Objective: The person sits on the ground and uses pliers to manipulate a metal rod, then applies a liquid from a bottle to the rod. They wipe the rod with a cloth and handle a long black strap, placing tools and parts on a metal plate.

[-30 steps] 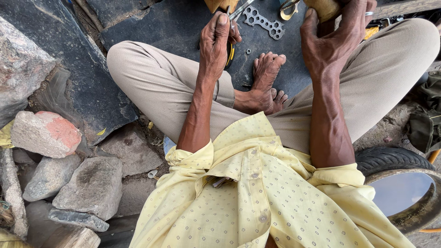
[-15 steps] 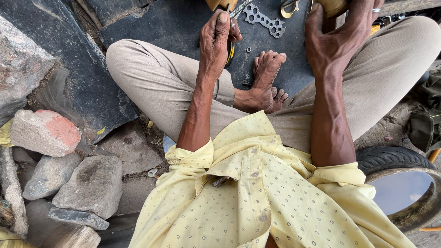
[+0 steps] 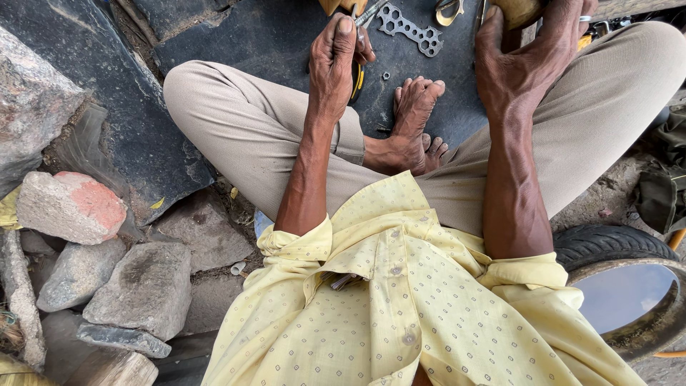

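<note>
Here both hands grip: left hand [image 3: 336, 61] on yellow-handled pliers [image 3: 357, 71], right hand [image 3: 518, 61] on a brown object [image 3: 518, 11].

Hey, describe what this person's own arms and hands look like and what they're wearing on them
Both forearms are bare and lean. The left hand and right hand wear no gloves. Pale yellow shirt sleeves with a small dotted print are rolled and bunched near the elbows. No watch or bracelet shows on either wrist.
</note>
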